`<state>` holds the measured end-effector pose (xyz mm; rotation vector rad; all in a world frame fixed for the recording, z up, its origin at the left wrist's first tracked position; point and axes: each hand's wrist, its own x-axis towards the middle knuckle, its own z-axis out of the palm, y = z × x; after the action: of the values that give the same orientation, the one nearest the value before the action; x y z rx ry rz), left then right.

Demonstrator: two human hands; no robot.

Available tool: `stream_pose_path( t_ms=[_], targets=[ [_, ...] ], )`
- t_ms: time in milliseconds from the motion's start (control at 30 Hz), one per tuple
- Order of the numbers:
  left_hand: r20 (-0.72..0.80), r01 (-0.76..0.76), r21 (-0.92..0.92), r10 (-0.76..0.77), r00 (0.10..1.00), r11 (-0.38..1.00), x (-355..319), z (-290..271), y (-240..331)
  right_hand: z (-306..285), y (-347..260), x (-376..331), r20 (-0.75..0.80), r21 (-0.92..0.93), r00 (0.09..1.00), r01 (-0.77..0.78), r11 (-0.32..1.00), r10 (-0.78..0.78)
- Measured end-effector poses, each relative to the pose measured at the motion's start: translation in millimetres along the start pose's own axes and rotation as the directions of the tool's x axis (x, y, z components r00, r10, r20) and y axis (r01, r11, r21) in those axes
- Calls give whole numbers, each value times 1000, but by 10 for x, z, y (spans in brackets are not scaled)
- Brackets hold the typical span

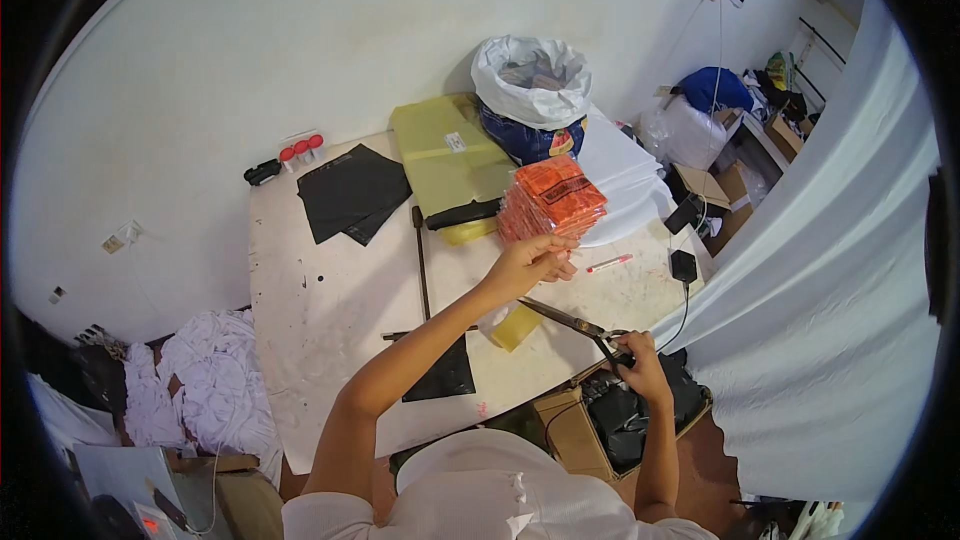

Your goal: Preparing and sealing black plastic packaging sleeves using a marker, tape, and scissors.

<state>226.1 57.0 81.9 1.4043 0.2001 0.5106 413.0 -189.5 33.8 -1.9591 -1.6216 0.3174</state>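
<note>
My right hand point(643, 368) grips the black handles of a large pair of scissors point(570, 318). The scissors' long blades point left over the table, with the tips near a roll of yellowish tape point(515, 327). My left hand point(535, 265) reaches across to the near side of a stack of orange packets in clear plastic point(560, 192). Its fingers are curled together, and what they pinch, if anything, is too small to make out. A red and white pen point(609, 263) lies to the right of this hand.
A white table point(330, 340) holds black bags point(355, 192), yellow plastic sheeting point(440, 145), a dark rod point(421, 260) and an open white sack point(530, 85). A black adapter point(683, 266) and its cable are at the right edge. Below stands a cardboard box point(565, 430).
</note>
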Motion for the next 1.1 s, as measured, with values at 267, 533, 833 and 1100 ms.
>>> stream_pose_path(
  t_ms=[267, 533, 833, 1100],
  targets=[
    [-81, -87, -214, 71, 994, 973, -68, -128, 287, 334, 366, -84, -62, 233, 989, -117, 965, 134],
    [-97, 120, -265, -150, 984, 957, -431, -453, 251, 735, 876, -168, -134, 19, 976, -172, 985, 173],
    [-3, 173, -378, -188, 982, 910, -837, -683, 31, 631, 548, 221, -124, -273, 985, -154, 950, 124],
    [186, 115, -412, -41, 982, 904, -1048, -476, 6, 830, -1015, 609, 572, 819, 817, -574, 19, 72]
  ],
)
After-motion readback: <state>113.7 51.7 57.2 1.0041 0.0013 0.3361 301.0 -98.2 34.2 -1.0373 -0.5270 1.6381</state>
